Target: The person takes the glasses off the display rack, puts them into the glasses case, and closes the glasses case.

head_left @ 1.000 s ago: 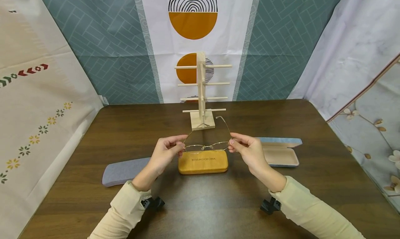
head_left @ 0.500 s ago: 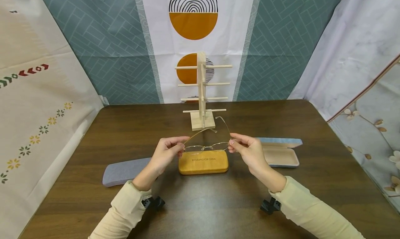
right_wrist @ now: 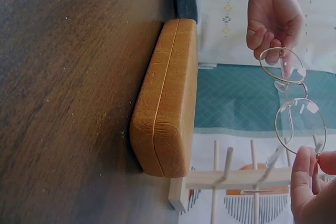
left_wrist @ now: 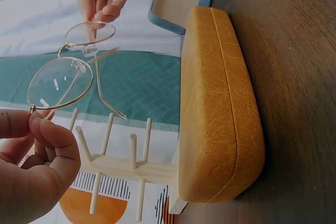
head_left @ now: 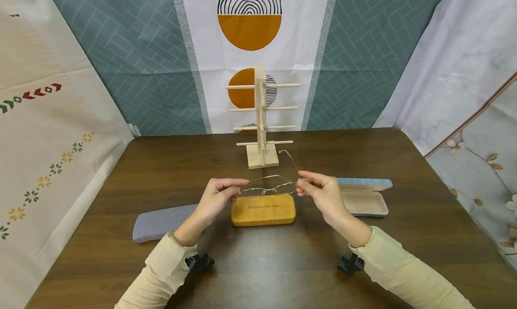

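Note:
A pair of thin gold-rimmed eyeglasses [head_left: 264, 191] is held up between my two hands, above a mustard-yellow glasses case [head_left: 263, 212] that lies closed on the table. My left hand [head_left: 216, 200] pinches the frame at its left hinge between thumb and fingers. At the other hinge, the fingertips of my right hand [head_left: 325, 197] grip the frame. The left temple arm is folded inward behind the lenses, while the right one points away toward the stand. In the left wrist view, the round lenses [left_wrist: 62, 83] show reflections.
Behind the glasses stands a wooden display rack [head_left: 260, 116] with several pegs and a square base. A grey-blue case [head_left: 161, 221] lies closed at the left. To the right, a light-blue case [head_left: 363, 202] stands open with a beige lining. Curtains surround the brown table [head_left: 258, 273].
The left temple arm has swung inward, from pointing toward the rack to lying across behind the lenses. Both hands have stayed nearly in place, still holding the eyeglasses.

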Demonstrator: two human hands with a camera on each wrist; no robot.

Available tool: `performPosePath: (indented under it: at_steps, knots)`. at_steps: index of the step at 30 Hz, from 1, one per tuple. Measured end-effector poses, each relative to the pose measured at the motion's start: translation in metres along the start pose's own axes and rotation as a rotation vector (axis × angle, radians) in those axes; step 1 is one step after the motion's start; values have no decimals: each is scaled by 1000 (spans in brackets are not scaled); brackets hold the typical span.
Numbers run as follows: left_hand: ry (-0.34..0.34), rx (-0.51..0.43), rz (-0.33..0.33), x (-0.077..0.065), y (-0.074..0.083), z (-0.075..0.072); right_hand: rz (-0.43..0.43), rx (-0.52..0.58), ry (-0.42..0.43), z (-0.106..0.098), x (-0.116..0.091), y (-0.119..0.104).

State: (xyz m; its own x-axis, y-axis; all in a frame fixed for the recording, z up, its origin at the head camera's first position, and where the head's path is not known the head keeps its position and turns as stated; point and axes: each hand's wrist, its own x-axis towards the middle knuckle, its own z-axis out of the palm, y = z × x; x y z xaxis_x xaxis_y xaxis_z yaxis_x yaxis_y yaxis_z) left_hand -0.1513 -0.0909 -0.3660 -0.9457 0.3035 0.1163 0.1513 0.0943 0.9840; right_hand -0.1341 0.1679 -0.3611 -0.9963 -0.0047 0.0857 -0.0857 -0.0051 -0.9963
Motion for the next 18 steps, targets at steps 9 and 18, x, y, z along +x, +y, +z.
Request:
performPosePath:
  at_steps: [9,18]
  knots:
    - [-8,20,-2,0,2,-1,-13,-8,-2,-1,1,0]
    - [-2,2,-3,0,1,0,-11,13,0,0,1,0]
